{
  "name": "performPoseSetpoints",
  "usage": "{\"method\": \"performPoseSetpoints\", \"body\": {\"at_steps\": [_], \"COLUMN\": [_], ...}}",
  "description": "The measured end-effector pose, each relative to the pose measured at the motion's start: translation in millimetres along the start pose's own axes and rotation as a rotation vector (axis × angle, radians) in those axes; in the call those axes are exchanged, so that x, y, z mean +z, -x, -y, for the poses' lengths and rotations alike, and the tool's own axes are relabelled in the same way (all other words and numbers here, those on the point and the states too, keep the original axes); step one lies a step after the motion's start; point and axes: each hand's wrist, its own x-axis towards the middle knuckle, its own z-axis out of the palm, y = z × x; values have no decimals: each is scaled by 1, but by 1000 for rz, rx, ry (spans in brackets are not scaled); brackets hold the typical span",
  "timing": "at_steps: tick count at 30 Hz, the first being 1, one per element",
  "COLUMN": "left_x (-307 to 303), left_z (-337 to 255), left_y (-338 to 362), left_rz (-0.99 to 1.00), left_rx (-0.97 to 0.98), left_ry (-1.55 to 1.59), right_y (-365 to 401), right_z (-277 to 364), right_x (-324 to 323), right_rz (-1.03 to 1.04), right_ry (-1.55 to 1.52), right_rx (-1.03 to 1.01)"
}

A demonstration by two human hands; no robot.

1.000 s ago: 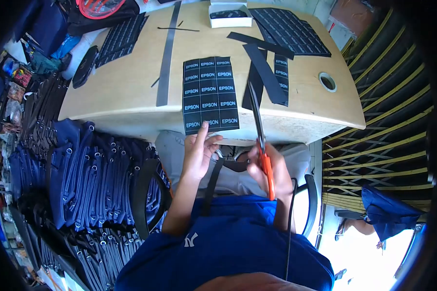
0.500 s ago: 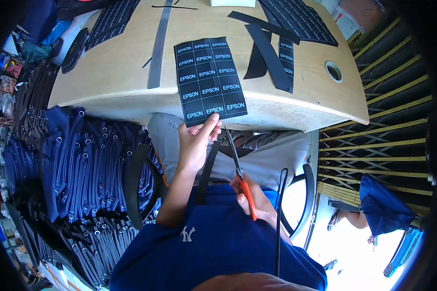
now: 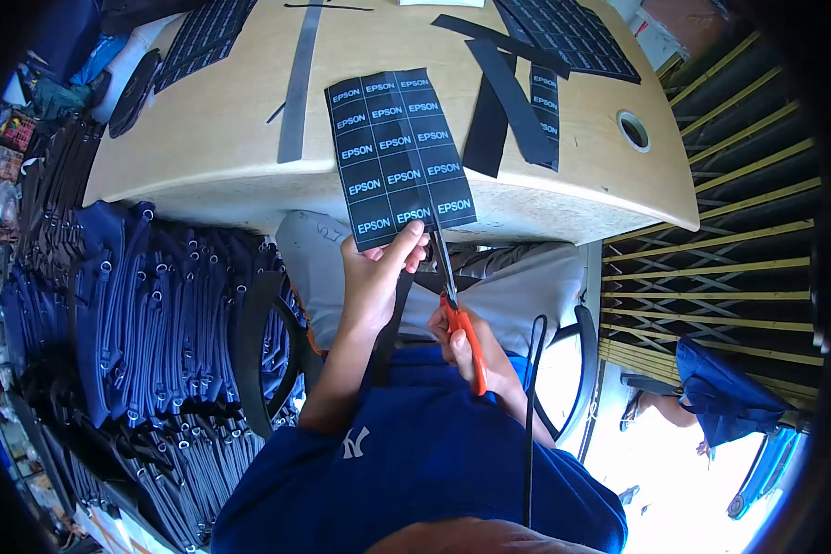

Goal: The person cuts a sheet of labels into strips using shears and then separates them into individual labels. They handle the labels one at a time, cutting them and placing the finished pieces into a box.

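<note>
Though close together, left hand (image 3: 376,280) astride sheet (image 3: 395,152), right hand (image 3: 491,347) around scissors (image 3: 456,316).

Navy fabric pile (image 3: 166,319), folding gate (image 3: 711,272)

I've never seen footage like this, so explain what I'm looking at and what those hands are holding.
There's no machine here: these are a person's two bare hands. Every picture comes from one camera worn on that person's head, looking forward and down. The left hand holds a black sheet printed with rows of "EPSON". The right hand holds orange-handled scissors, their blades at the sheet's near edge. On the table beyond lie dark strips and more printed sheets.
</note>
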Motion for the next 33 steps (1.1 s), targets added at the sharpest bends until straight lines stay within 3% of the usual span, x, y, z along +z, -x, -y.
{"method": "performPoseSetpoints", "body": {"at_steps": [19, 33], "left_x": [-4, -3], "left_z": [3, 4], "left_y": [4, 4], "left_rz": [32, 39], "left_rx": [-32, -40], "left_ry": [20, 46], "right_y": [-4, -4], "right_z": [4, 5], "right_x": [9, 9], "right_rz": [-16, -9], "right_ry": [-236, -249], "right_rx": [41, 44]}}
